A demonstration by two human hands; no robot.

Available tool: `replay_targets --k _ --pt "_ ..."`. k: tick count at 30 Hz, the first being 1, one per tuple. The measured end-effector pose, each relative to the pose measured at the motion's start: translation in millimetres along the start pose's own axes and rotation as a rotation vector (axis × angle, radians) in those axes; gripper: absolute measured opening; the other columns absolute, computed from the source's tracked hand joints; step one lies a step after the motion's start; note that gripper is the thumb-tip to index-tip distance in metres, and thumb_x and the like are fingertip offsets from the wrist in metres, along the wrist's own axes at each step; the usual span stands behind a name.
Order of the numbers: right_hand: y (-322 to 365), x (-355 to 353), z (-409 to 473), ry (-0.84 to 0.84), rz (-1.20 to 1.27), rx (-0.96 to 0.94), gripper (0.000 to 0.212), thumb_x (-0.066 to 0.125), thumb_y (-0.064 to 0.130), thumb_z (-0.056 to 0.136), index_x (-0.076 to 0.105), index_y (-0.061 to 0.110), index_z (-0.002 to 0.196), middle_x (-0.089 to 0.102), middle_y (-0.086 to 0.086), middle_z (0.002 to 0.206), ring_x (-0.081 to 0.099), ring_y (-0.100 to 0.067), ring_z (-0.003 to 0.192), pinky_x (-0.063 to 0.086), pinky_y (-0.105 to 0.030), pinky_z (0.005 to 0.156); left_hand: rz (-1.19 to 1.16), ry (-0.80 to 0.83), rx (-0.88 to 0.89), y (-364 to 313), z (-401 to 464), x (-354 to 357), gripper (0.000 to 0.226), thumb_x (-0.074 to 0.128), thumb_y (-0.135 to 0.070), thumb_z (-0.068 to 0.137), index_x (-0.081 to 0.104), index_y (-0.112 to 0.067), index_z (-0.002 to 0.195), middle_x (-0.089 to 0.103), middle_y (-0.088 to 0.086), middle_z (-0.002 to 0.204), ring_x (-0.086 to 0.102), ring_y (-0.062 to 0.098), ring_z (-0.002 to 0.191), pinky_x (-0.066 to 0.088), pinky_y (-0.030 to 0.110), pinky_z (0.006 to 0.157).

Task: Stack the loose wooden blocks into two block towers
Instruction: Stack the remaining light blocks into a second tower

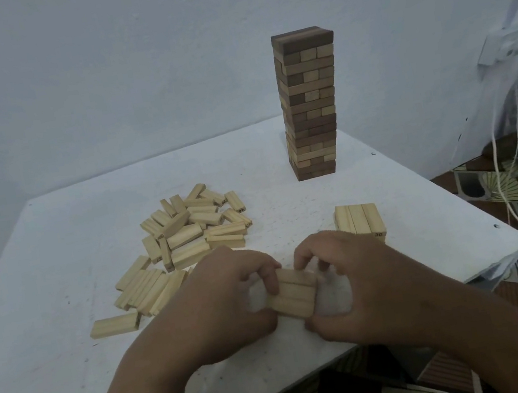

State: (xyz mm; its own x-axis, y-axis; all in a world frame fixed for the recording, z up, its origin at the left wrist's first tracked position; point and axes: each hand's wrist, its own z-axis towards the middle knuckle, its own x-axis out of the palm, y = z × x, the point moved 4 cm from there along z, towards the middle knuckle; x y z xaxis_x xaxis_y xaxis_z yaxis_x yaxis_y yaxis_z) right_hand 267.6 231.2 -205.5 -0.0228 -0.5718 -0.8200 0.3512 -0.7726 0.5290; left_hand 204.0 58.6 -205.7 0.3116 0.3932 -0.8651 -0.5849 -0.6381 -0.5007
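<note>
Both hands, left hand (232, 290) and right hand (350, 277), squeeze three pale wooden blocks (293, 297) together at lower centre; next, probably onto the pale low block stack (359, 219), set crosswise.

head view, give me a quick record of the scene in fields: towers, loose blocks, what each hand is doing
finished tower: tall tower of mixed dark and light blocks, standing upright at the far side of the table
second tower: low stack of light blocks, three showing on top, right of centre
loose blocks: pile of light blocks, left of centre
held blocks: row of three light blocks side by side
left hand: grips the row's left end
right hand: grips the row's right end
</note>
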Motion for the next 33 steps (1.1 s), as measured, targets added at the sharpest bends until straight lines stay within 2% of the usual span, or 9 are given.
replay_targets --k 3,5,8,11,13,17,22,28,33 --pt "-2 -1 -2 0.006 -0.026 0.055 0.043 0.071 0.053 0.066 0.044 0.042 0.097 0.052 0.022 0.092 0.049 0.000 0.090 0.040 -0.020 0.067 -0.033 -0.006 -0.027 0 -1 -1 0.032 0.074 -0.044 0.064 0.053 -0.047 0.088 0.061 -0.026 0.109 0.049 0.000 0.100 0.049 0.033 0.084" --pt "-1 -3 -3 -0.015 -0.012 0.059 0.042 0.072 0.051 0.065 0.044 0.041 0.095 0.052 0.020 0.087 0.050 -0.003 0.085 0.044 -0.022 0.065 -0.058 -0.025 -0.008 -3 -1 -3 0.036 0.076 -0.040 0.064 0.052 -0.045 0.091 0.061 -0.028 0.108 0.051 0.000 0.098 0.046 0.027 0.078" --pt "-2 -17 -5 -0.088 0.037 0.092 0.044 0.075 0.044 0.063 0.046 0.037 0.096 0.050 0.017 0.084 0.050 -0.006 0.080 0.040 -0.018 0.061 -0.117 -0.112 0.011 -9 1 -6 0.041 0.079 -0.035 0.066 0.052 -0.042 0.095 0.063 -0.023 0.109 0.053 0.003 0.096 0.041 0.023 0.070" --pt "-8 -36 -8 -0.207 0.048 0.105 0.045 0.077 0.037 0.063 0.048 0.037 0.097 0.054 0.012 0.085 0.054 -0.009 0.082 0.048 -0.024 0.062 -0.177 -0.223 0.053 -21 10 -5 0.041 0.076 -0.036 0.072 0.049 -0.042 0.102 0.060 -0.024 0.113 0.052 0.003 0.100 0.038 0.018 0.071" --pt "-17 -46 -11 -0.273 0.062 0.118 0.046 0.077 0.037 0.064 0.046 0.039 0.097 0.058 0.012 0.093 0.058 -0.012 0.091 0.054 -0.028 0.065 -0.190 -0.274 0.069 -33 18 1 0.042 0.073 -0.039 0.078 0.046 -0.043 0.110 0.056 -0.026 0.116 0.049 -0.001 0.105 0.038 0.015 0.073" --pt "-46 -58 -16 -0.339 0.063 0.179 0.055 0.079 0.036 0.067 0.041 0.042 0.106 0.056 0.023 0.109 0.052 -0.006 0.105 0.051 -0.019 0.075 -0.231 -0.337 0.091 -54 40 20 0.043 0.070 -0.034 0.086 0.040 -0.044 0.115 0.051 -0.025 0.117 0.048 0.000 0.109 0.044 0.020 0.084" --pt "-71 -61 -23 -0.369 0.092 0.249 0.058 0.081 0.042 0.069 0.040 0.041 0.110 0.051 0.033 0.112 0.049 0.005 0.109 0.041 -0.015 0.084 -0.208 -0.319 0.049 -70 61 38 0.052 0.067 -0.025 0.087 0.031 -0.051 0.114 0.050 -0.018 0.123 0.047 0.009 0.112 0.047 0.037 0.094" --pt "-83 -58 -26 -0.392 0.100 0.274 0.055 0.080 0.032 0.073 0.038 0.040 0.107 0.056 0.025 0.117 0.051 0.004 0.108 0.038 -0.010 0.083 -0.196 -0.305 0.012 -76 73 47 0.055 0.067 -0.026 0.086 0.027 -0.053 0.112 0.052 -0.016 0.125 0.047 0.011 0.110 0.048 0.041 0.095" --pt "-88 -55 -25 -0.382 0.093 0.294 0.059 0.082 0.034 0.071 0.038 0.039 0.110 0.055 0.025 0.118 0.052 0.005 0.108 0.038 -0.008 0.081 -0.182 -0.296 -0.012 -75 76 50 0.060 0.069 -0.026 0.084 0.025 -0.053 0.115 0.052 -0.021 0.125 0.047 0.008 0.108 0.049 0.040 0.094"
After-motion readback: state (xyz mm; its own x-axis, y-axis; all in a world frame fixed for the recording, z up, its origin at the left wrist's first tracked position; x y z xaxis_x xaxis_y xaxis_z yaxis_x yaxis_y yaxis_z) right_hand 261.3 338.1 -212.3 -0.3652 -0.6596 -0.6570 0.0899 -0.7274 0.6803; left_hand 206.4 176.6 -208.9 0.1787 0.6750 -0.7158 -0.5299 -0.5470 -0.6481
